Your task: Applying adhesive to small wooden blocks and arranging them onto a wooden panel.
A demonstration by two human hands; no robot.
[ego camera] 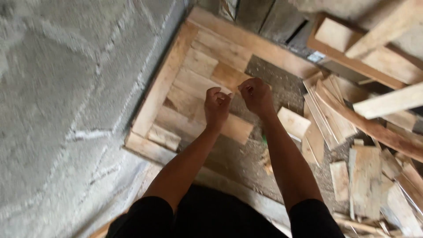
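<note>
Each grip is curled into a loose fist; whether anything is pinched inside cannot be told. The left hand (217,107) and right hand (256,95) hover close together, just apart, above a shallow wooden frame (161,86) on the floor, partly filled with flat wood pieces (200,77). At three o'clock lies a loose heap of wood offcuts (352,150). At nine o'clock is a rough concrete wall (57,97).

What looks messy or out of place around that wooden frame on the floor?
Beside the wooden frame, a heap of offcut boards lies jumbled at all angles on the right. Inside the frame, the laid boards cover only part; bare gritty floor shows. Both hands, left hand and right hand, hover with fingers curled.
</note>
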